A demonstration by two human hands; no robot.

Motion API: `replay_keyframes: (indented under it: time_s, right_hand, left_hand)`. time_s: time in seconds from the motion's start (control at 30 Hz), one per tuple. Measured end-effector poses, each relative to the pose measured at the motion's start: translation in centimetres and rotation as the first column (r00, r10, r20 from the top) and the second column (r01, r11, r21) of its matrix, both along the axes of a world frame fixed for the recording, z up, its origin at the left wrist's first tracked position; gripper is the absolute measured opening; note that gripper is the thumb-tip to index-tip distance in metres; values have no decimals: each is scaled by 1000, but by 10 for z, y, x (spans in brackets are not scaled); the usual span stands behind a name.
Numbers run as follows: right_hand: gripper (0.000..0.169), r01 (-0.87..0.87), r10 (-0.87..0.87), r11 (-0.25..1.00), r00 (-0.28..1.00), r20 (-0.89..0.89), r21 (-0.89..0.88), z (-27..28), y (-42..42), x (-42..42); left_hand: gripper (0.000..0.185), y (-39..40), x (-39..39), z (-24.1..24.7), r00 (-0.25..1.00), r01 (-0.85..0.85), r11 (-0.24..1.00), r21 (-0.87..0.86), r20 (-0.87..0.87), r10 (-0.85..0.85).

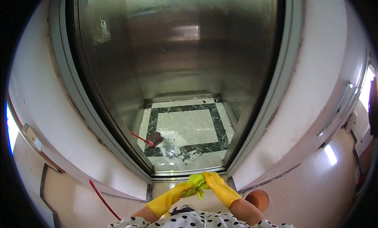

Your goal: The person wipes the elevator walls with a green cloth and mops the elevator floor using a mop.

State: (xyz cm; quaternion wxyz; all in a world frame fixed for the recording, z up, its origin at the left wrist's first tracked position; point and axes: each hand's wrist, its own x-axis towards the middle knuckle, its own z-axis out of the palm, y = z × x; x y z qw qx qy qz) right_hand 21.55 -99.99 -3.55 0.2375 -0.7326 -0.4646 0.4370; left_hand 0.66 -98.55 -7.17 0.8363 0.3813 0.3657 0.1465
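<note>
Both my hands wear long yellow rubber gloves and meet in front of my body, before the elevator's door sill. A crumpled yellow-green cloth point(196, 184) is bunched between them. My left hand point(186, 187) grips it from the left side, and my right hand point(209, 178) closes on its upper right part. Beyond them, on the elevator's marble floor point(186, 127), lies a mop with a dark, stringy head point(155, 138) and a red handle. The floor around the mop head and towards the sill looks wet.
A brown bucket point(258, 200) stands at lower right, close to my right forearm. Another red handle point(103, 200) slants up at lower left. The metal door sill point(189, 174) crosses ahead, between a left wall point(59, 124) and a right wall point(301, 109).
</note>
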Motion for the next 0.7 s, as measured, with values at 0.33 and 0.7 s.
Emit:
replay_keyframes:
  time_s: [0.33, 0.7]
  right_hand:
    - [32, 69, 82, 886, 950, -300, 459, -13, 110, -42]
    - [62, -674, 678, 734, 723, -131, 76, 32, 246, -15]
  left_hand:
    - [43, 77, -107, -13, 291, -442, 617, -652, 546, 786]
    - [37, 195, -90, -9, 128, -709, 430, -559, 498, 858]
